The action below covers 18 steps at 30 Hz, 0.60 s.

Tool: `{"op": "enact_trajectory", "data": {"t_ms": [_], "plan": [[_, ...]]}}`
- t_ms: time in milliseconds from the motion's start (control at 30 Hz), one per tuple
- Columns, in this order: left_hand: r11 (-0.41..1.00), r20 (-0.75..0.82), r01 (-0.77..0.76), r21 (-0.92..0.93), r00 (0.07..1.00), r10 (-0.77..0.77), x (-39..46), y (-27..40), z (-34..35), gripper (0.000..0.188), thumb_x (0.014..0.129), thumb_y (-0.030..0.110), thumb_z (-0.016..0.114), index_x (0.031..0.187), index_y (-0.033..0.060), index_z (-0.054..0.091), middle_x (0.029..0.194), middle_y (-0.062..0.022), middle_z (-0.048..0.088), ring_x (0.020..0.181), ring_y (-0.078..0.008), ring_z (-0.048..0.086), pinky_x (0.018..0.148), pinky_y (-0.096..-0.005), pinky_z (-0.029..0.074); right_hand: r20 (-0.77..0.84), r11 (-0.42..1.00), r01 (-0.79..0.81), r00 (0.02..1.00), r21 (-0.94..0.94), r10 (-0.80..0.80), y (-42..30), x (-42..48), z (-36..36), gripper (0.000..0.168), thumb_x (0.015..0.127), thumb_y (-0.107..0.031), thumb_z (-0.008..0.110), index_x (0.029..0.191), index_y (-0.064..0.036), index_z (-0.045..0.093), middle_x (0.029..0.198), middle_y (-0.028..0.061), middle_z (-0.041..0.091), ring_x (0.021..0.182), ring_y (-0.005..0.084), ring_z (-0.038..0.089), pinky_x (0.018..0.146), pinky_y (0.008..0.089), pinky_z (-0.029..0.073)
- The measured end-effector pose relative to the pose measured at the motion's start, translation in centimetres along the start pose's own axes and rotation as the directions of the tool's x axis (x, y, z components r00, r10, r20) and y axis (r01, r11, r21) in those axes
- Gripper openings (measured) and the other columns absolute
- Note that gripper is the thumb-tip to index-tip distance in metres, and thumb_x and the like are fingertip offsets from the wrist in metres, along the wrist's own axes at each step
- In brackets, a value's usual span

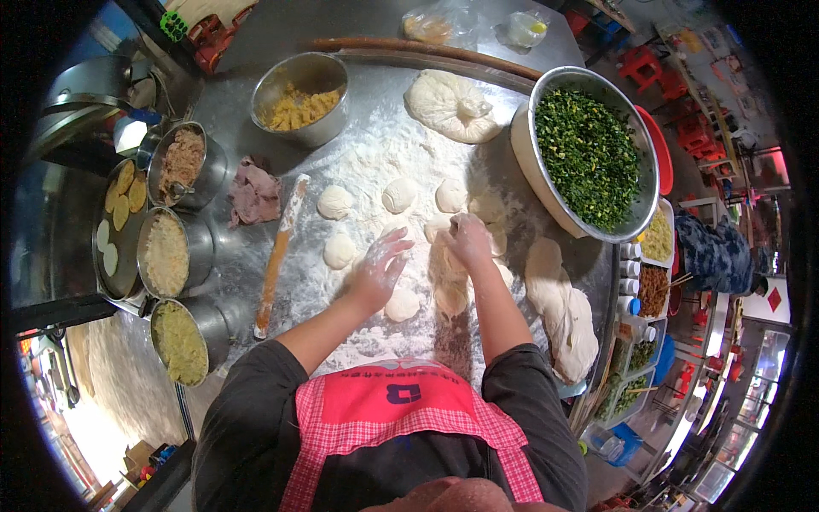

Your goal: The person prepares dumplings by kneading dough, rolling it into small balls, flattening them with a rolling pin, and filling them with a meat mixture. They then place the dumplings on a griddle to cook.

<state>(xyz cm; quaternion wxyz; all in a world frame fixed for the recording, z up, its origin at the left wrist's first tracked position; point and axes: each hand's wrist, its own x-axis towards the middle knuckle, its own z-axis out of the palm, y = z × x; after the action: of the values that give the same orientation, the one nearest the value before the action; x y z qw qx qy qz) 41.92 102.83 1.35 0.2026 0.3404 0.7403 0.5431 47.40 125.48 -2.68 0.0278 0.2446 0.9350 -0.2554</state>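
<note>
On a floured metal worktop (377, 157), several round dough balls (401, 195) lie in front of me. My left hand (381, 269), dusted with flour, hovers among them with fingers apart, just above a ball (402, 305). My right hand (469, 240) is over the dough pieces on the right, its fingers bent down on or close to a ball (437, 225); whether it grips one is hidden. A wooden rolling pin (279, 256) coated in flour lies left of my hands. A large gathered dough lump (451, 105) sits at the back, and a long dough piece (563, 313) at the right.
A big metal bowl of chopped greens (585, 153) stands at the right. At the left are a pot of yellow filling (301, 102), several pots of fillings (167, 255), a pinkish cloth (254, 192) and a round pan with flat cakes (121, 217). A long wooden pole (422, 48) spans the back.
</note>
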Motion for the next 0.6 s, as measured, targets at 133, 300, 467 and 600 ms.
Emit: {"op": "enact_trajectory", "data": {"t_ms": [133, 300, 467, 600], "plan": [[1.000, -0.008, 0.009, -0.029, 1.000, -0.009, -1.9, 0.0, -0.2, 0.024, 0.092, 0.012, 0.049, 0.113, 0.0063, 0.060, 0.128, -0.0162, 0.052, 0.123, -0.0300, 0.046, 0.104, -0.0375, 0.034, -0.253, 0.923, 0.275, 0.945, 0.270, -0.207, -1.2, -1.2, 1.5, 0.030, 0.071, -0.007, 0.067, 0.098, -0.005, 0.056, 0.096, 0.0097, 0.058, 0.082, 0.0246, 0.058, 0.071, 0.0359, 0.049], [0.902, -0.126, 0.156, -0.403, 0.966, -0.223, -3.5, -0.9, 0.5, 0.040, 0.092, 0.015, 0.051, 0.130, 0.0042, 0.046, 0.127, -0.0161, 0.053, 0.121, -0.0284, 0.048, 0.103, -0.0357, 0.035, 0.250, -0.149, -0.225, 0.952, 0.963, 0.179, -6.1, -5.5, 0.6, 0.041, 0.079, -0.011, 0.059, 0.119, -0.004, 0.050, 0.096, 0.0054, 0.060, 0.078, 0.0197, 0.059, 0.065, 0.0292, 0.051], [0.987, -0.194, 0.043, 0.156, 0.981, -0.012, -1.1, 1.8, 1.2, 0.062, 0.086, 0.010, 0.057, 0.140, -0.0006, 0.030, 0.137, -0.0189, 0.043, 0.126, -0.0317, 0.042, 0.108, -0.0369, 0.031, 0.182, -0.659, -0.414, 0.901, 0.627, -0.393, -7.8, -9.8, 4.8, 0.059, 0.094, -0.039, 0.042, 0.140, -0.003, 0.035, 0.124, 0.0107, 0.053, 0.109, 0.0264, 0.053, 0.092, 0.0414, 0.043], [0.850, 0.125, -0.448, 0.276, 0.894, 0.430, -1.5, 5.4, -0.1, 0.062, 0.089, 0.030, 0.051, 0.142, 0.0032, 0.032, 0.145, -0.0167, 0.033, 0.136, -0.0346, 0.028, 0.112, -0.0433, 0.018, 0.267, -0.624, -0.278, 0.957, 0.731, -0.113, -11.9, -10.5, -1.5, 0.069, 0.093, -0.053, 0.035, 0.141, -0.004, 0.033, 0.138, 0.0117, 0.043, 0.125, 0.0293, 0.041, 0.107, 0.0449, 0.030]]}}
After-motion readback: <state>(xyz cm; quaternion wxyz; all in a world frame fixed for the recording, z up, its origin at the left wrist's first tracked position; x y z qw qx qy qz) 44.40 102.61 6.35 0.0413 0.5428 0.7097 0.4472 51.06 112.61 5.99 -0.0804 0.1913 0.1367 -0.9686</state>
